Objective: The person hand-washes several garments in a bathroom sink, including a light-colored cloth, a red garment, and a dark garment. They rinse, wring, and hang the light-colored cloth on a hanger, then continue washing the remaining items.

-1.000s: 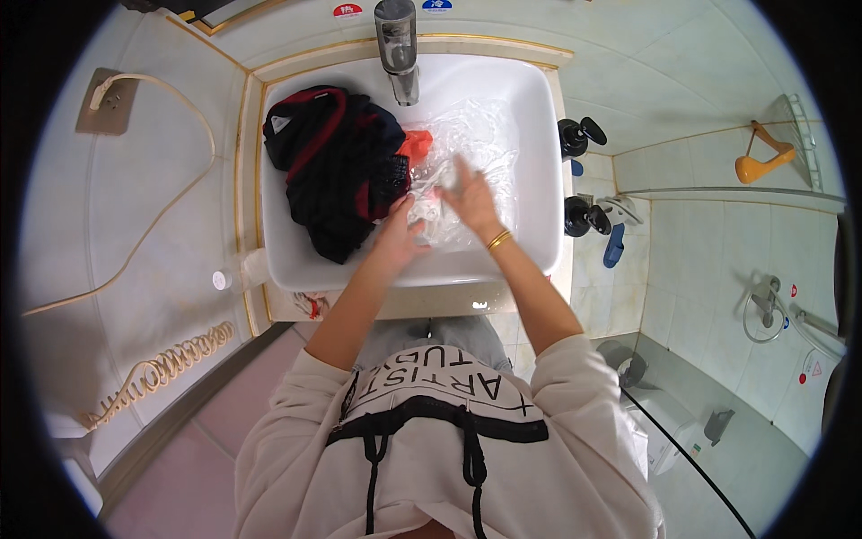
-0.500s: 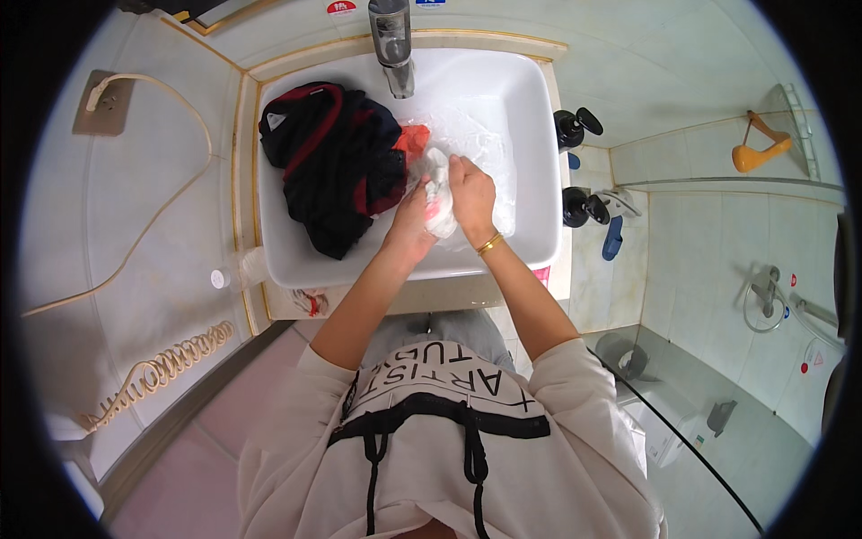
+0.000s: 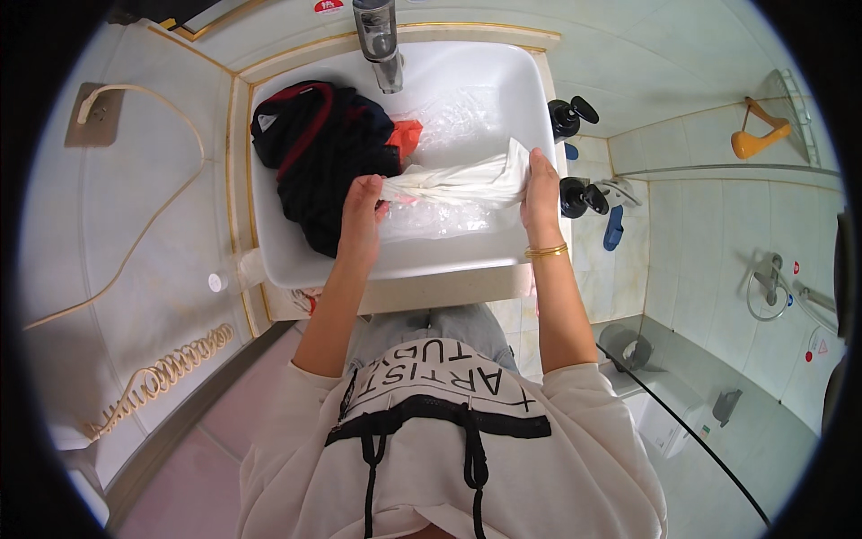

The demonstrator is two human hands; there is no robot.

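A white cloth (image 3: 462,182) is stretched sideways between my two hands over the sink (image 3: 413,267). My left hand (image 3: 362,220) is closed on its left end, beside the dark garment. At the cloth's right end, near the sink's right wall, my right hand (image 3: 540,198) pinches the other edge. The cloth looks gathered and creased, with a faint pinkish patch near the left end. Sudsy water (image 3: 440,218) lies beneath it. A black garment with dark red trim (image 3: 328,171) fills the left part of the sink, and a piece of red fabric (image 3: 406,136) sticks out beside it.
A grey faucet (image 3: 382,45) rises at the sink's back edge. Two black pump bottles (image 3: 566,119) stand along its right side. A coiled cream cord (image 3: 171,368) hangs at the left wall. Blue slippers (image 3: 613,228) lie on the floor at right.
My hands were close together on the bunched white cloth. They have moved apart, left hand leftward and right hand rightward, and the cloth is now pulled out long between them.
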